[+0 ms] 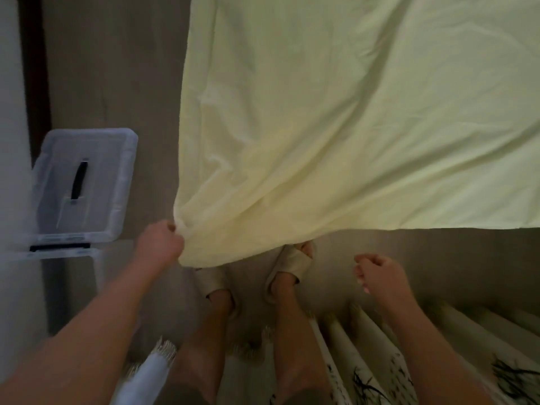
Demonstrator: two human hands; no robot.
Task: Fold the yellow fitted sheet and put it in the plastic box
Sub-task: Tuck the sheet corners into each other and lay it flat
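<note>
- Our left hand (159, 242) has the near-left corner of the yellow fitted sheet (350, 112) bunched in its fingers and lifted off the floor (117, 68), probably to carry it across for a fold.
- Right hand (380, 273) is curled into a fist with nothing in it, just off the sheet's near edge.
- The rest of the sheet lies spread out ahead of our feet.
- Plastic box (98, 276) sits open off the sheet's left edge, handy for later.

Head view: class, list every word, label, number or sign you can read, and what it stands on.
No text is readable.
Label strips on the lid rim of the plastic box: too blurred to read.
Black marks on the white cloth: a pattern, seemingly not letters.
</note>
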